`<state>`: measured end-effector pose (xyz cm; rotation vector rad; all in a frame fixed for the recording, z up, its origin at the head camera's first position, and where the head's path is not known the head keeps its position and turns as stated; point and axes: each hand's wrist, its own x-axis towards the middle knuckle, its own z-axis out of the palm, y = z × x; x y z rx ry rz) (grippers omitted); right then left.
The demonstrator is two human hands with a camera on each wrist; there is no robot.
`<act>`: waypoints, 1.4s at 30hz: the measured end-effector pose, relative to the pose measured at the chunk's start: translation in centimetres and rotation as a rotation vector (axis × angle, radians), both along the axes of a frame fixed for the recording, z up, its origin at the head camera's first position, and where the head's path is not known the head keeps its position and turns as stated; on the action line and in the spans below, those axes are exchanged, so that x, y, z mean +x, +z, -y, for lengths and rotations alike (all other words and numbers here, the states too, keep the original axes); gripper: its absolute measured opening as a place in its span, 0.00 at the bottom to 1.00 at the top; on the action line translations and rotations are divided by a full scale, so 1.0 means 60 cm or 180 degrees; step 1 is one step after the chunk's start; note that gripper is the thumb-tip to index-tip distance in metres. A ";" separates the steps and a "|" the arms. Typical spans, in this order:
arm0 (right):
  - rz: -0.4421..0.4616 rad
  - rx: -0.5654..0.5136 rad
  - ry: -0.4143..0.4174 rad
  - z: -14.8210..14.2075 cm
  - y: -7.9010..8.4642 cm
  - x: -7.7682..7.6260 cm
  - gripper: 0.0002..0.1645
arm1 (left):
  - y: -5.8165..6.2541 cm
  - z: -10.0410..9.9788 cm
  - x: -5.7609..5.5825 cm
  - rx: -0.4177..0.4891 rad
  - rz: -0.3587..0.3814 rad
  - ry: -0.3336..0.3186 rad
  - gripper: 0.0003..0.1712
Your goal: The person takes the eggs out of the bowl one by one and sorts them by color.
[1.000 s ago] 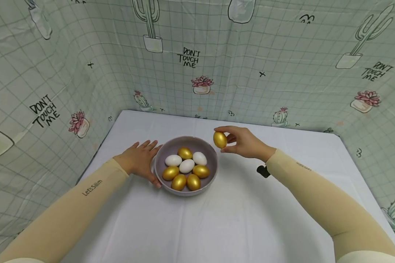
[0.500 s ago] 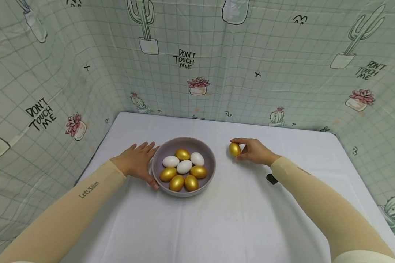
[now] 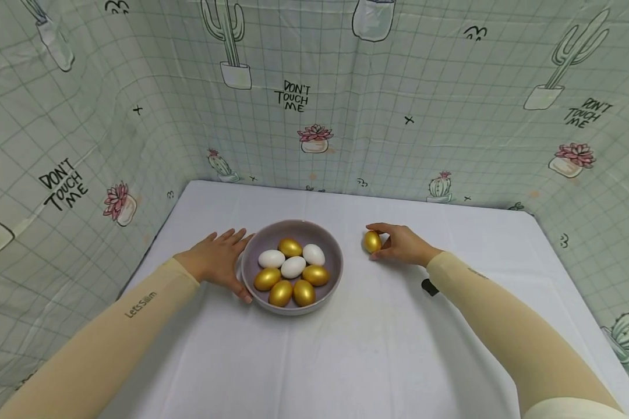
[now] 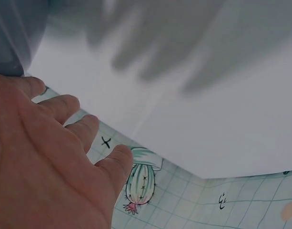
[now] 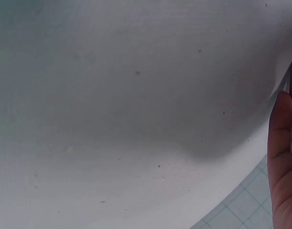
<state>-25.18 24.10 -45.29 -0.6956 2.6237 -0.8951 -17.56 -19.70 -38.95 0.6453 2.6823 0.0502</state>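
A round mauve bowl [image 3: 293, 229] stands on the white-covered table, left of its middle. Inside lie several gold eggs [image 3: 280, 293] and 3 white eggs [image 3: 293, 267]. My left hand [image 3: 217, 260] rests against the bowl's left side with fingers spread; the left wrist view shows its straight fingers [image 4: 122, 160] beside the bowl's outer wall [image 4: 17, 33]. To the right of the bowl, my right hand [image 3: 400, 244] has thumb and index finger around a single gold egg [image 3: 373, 241], low over the cloth. Only a finger [image 5: 281, 143] edges into the right wrist view, and the egg is hidden there.
White cloth [image 3: 335, 355] covers the table. Behind and at both sides hangs a grid-patterned curtain [image 3: 377, 157] printed with cacti. A small black object [image 3: 429, 287] shows under the right wrist.
My right hand has moved the gold egg rightward and down toward the cloth, away from the bowl. In the last half second the egg has turned slightly. The left hand stays at the bowl.
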 end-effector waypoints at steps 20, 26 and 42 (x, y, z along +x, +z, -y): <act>-0.0008 0.0081 -0.0071 -0.007 0.000 0.005 0.50 | 0.007 -0.006 -0.003 0.0044 0.0006 -0.0033 0.82; 0.0019 0.0191 -0.0231 -0.022 0.015 0.011 0.53 | 0.006 -0.005 -0.002 0.0062 0.0040 -0.0005 0.82; -0.0517 -0.0062 0.0274 0.037 0.140 0.028 0.49 | 0.005 0.000 0.002 0.0120 0.0023 -0.0008 0.81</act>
